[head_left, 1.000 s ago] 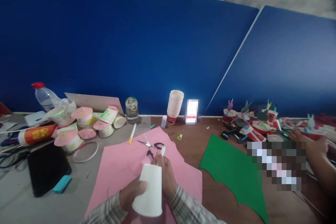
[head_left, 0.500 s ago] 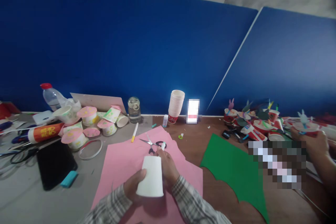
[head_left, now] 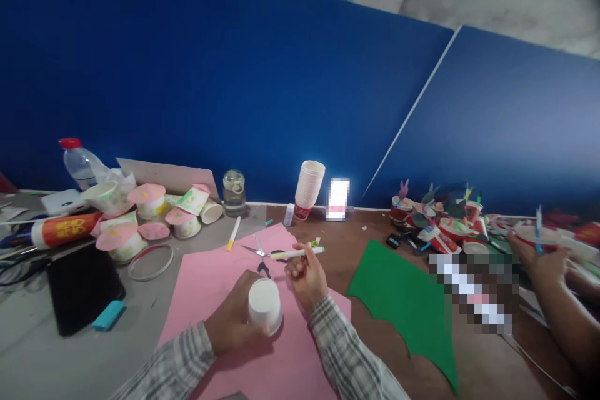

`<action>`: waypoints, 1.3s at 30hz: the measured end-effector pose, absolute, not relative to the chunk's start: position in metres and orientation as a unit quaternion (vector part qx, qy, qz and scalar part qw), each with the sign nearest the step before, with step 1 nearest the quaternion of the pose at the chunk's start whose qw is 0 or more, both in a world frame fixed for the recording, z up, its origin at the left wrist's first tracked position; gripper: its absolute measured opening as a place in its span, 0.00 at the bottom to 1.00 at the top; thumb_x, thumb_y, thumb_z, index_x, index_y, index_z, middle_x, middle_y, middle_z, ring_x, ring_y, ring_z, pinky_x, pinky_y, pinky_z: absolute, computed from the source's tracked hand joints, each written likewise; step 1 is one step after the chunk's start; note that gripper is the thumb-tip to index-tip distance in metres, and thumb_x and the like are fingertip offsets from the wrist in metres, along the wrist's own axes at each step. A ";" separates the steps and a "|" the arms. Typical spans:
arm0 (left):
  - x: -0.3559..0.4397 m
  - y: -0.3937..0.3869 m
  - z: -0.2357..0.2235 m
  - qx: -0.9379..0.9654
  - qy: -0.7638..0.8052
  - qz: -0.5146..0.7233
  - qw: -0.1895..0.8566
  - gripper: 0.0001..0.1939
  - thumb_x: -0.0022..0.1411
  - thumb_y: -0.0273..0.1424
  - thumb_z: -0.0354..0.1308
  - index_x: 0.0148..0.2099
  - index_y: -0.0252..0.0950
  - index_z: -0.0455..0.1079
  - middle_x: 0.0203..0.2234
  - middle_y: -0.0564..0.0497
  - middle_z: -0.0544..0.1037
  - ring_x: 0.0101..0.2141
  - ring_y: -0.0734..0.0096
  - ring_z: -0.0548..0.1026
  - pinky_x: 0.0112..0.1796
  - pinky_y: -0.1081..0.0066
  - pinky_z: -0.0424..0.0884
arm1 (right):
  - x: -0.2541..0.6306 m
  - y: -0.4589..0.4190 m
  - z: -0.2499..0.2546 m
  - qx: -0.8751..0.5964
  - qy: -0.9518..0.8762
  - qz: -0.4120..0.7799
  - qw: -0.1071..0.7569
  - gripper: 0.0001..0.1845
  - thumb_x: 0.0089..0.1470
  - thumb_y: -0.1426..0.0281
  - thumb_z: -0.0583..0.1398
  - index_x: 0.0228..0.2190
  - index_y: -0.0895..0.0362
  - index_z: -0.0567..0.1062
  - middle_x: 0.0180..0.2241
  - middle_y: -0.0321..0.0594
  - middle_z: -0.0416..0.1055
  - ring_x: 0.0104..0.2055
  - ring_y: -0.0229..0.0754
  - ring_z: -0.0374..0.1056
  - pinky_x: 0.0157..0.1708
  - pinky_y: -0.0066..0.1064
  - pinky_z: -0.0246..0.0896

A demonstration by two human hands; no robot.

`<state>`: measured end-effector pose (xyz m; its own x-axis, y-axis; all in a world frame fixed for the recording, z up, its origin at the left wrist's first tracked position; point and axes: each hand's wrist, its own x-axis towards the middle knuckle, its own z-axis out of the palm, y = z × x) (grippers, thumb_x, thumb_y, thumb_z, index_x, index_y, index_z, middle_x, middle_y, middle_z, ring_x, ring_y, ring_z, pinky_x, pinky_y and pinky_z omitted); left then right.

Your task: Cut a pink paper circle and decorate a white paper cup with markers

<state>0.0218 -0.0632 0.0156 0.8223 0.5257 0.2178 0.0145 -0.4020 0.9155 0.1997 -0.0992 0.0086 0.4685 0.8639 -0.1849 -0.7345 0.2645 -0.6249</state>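
Note:
My left hand (head_left: pixel 237 319) is wrapped round a white paper cup (head_left: pixel 265 300), its closed base turned toward me and upward. In my right hand (head_left: pixel 307 278) is a white marker pen (head_left: pixel 297 253) with a green end, lying nearly level between the fingers. Both hands are above sheets of pink paper (head_left: pixel 201 287). Just beyond them, a pair of scissors (head_left: pixel 262 254) with dark handles rests spread on the pink paper. A second marker (head_left: pixel 233 234), white and yellow, lies at the sheet's far left edge.
Scalloped green paper (head_left: pixel 403 300) lies to the right. Stacked paper cups (head_left: pixel 310 187), a glass jar (head_left: pixel 234 192) and a glue stick (head_left: pixel 289 214) stand at the back. Decorated cups (head_left: pixel 150 200) and a black tablet (head_left: pixel 84 294) fill the left. A co-worker's hand (head_left: pixel 546 262) holds a cup far right.
My left hand has tipped the cup so its base faces me. The right hand has moved away from the cup, and the marker has swung to nearly level. The co-worker's hand has lifted a cup.

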 end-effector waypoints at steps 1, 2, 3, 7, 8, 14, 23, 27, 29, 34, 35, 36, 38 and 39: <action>0.022 -0.064 0.015 0.816 0.162 0.247 0.496 0.27 0.41 0.43 0.65 0.45 0.44 0.64 0.36 0.51 0.69 0.37 0.55 0.68 0.38 0.60 0.69 | 0.202 -0.099 0.008 -0.326 -0.096 0.508 0.791 0.17 0.39 0.54 0.60 0.19 0.55 0.73 0.05 0.22 0.54 0.09 0.31 0.47 0.13 0.24 0.49; 0.022 -0.065 0.014 0.826 0.154 0.241 0.486 0.28 0.42 0.42 0.65 0.47 0.45 0.63 0.38 0.50 0.69 0.39 0.53 0.67 0.41 0.58 0.68 | 0.203 -0.098 0.008 -0.318 -0.095 0.511 0.792 0.15 0.39 0.55 0.61 0.19 0.55 0.72 0.06 0.23 0.56 0.09 0.31 0.48 0.14 0.24 0.49; 0.021 -0.066 0.013 0.833 0.147 0.230 0.482 0.31 0.42 0.42 0.65 0.49 0.46 0.61 0.41 0.49 0.68 0.42 0.51 0.66 0.45 0.56 0.66 | 0.205 -0.098 0.007 -0.311 -0.097 0.515 0.793 0.14 0.39 0.57 0.62 0.19 0.55 0.72 0.06 0.23 0.56 0.09 0.31 0.48 0.14 0.24 0.50; 0.019 -0.067 0.008 0.837 0.137 0.205 0.489 0.41 0.39 0.51 0.63 0.54 0.47 0.55 0.48 0.46 0.64 0.49 0.47 0.62 0.51 0.53 0.60 | 0.207 -0.098 0.005 -0.289 -0.117 0.524 0.792 0.06 0.38 0.66 0.62 0.19 0.55 0.72 0.07 0.23 0.57 0.10 0.32 0.49 0.15 0.24 0.51; 0.020 -0.065 0.007 0.822 0.145 0.222 0.505 0.40 0.40 0.54 0.60 0.54 0.46 0.57 0.47 0.46 0.66 0.48 0.47 0.63 0.51 0.53 0.61 | 0.206 -0.098 0.005 -0.285 -0.126 0.526 0.791 0.04 0.38 0.68 0.62 0.20 0.55 0.72 0.07 0.23 0.58 0.11 0.32 0.50 0.15 0.24 0.52; 0.025 -0.054 0.007 0.722 0.254 0.403 0.501 0.25 0.53 0.48 0.51 0.51 0.44 0.60 0.42 0.48 0.72 0.41 0.56 0.70 0.43 0.58 0.69 | 0.192 -0.099 0.000 -0.274 -0.198 0.551 0.763 0.05 0.36 0.75 0.63 0.22 0.57 0.74 0.08 0.26 0.62 0.11 0.34 0.54 0.16 0.25 0.55; 0.035 -0.053 0.015 0.844 0.289 0.369 0.261 0.10 0.55 0.34 0.49 0.39 0.42 0.69 0.31 0.50 0.76 0.33 0.60 0.72 0.34 0.62 0.71 | 0.180 -0.098 -0.005 -0.296 -0.259 0.573 0.719 0.06 0.37 0.74 0.65 0.25 0.59 0.77 0.11 0.32 0.69 0.15 0.37 0.61 0.17 0.25 0.57; 0.035 -0.052 0.010 0.874 0.296 0.342 0.180 0.13 0.59 0.36 0.44 0.37 0.42 0.68 0.26 0.52 0.75 0.29 0.62 0.72 0.31 0.64 0.70 | 0.178 -0.100 -0.005 -0.317 -0.272 0.581 0.699 0.08 0.36 0.75 0.66 0.26 0.59 0.77 0.12 0.32 0.71 0.14 0.37 0.62 0.16 0.24 0.56; 0.036 -0.052 0.007 0.884 0.295 0.323 0.165 0.13 0.60 0.37 0.43 0.38 0.42 0.68 0.24 0.53 0.74 0.27 0.62 0.72 0.29 0.65 0.69 | 0.177 -0.101 -0.006 -0.330 -0.279 0.585 0.687 0.09 0.36 0.75 0.66 0.26 0.59 0.77 0.13 0.33 0.71 0.14 0.36 0.62 0.14 0.23 0.54; 0.038 -0.050 0.000 0.904 0.290 0.289 0.125 0.12 0.60 0.36 0.43 0.34 0.41 0.67 0.22 0.54 0.72 0.25 0.63 0.71 0.27 0.65 0.67 | 0.175 -0.102 -0.005 -0.342 -0.290 0.586 0.675 0.05 0.38 0.73 0.65 0.24 0.60 0.77 0.12 0.31 0.70 0.14 0.35 0.59 0.14 0.22 0.51; 0.038 -0.050 -0.002 0.907 0.291 0.284 0.111 0.12 0.60 0.36 0.42 0.33 0.41 0.67 0.22 0.53 0.72 0.25 0.62 0.70 0.26 0.65 0.67 | 0.174 -0.102 -0.005 -0.343 -0.291 0.585 0.675 0.05 0.38 0.73 0.65 0.24 0.60 0.77 0.12 0.31 0.69 0.14 0.34 0.59 0.14 0.22 0.51; 0.038 -0.049 -0.004 0.910 0.292 0.279 0.097 0.13 0.60 0.35 0.42 0.32 0.41 0.66 0.21 0.53 0.71 0.24 0.62 0.70 0.26 0.64 0.66 | 0.174 -0.102 -0.005 -0.344 -0.292 0.585 0.674 0.05 0.38 0.74 0.65 0.24 0.60 0.77 0.12 0.31 0.69 0.14 0.34 0.59 0.14 0.22 0.51; 0.039 -0.049 -0.007 0.917 0.288 0.268 0.067 0.12 0.60 0.33 0.42 0.30 0.40 0.66 0.20 0.53 0.71 0.22 0.62 0.69 0.24 0.63 0.64 | 0.174 -0.102 -0.005 -0.348 -0.293 0.585 0.672 0.05 0.37 0.75 0.66 0.24 0.60 0.77 0.13 0.31 0.69 0.14 0.35 0.60 0.15 0.22 0.51; 0.039 -0.049 -0.009 0.922 0.281 0.260 0.052 0.11 0.60 0.33 0.43 0.30 0.40 0.65 0.21 0.52 0.70 0.22 0.62 0.68 0.23 0.63 0.64 | 0.173 -0.101 -0.005 -0.349 -0.292 0.585 0.671 0.05 0.37 0.75 0.66 0.24 0.59 0.77 0.13 0.31 0.69 0.15 0.35 0.60 0.15 0.22 0.52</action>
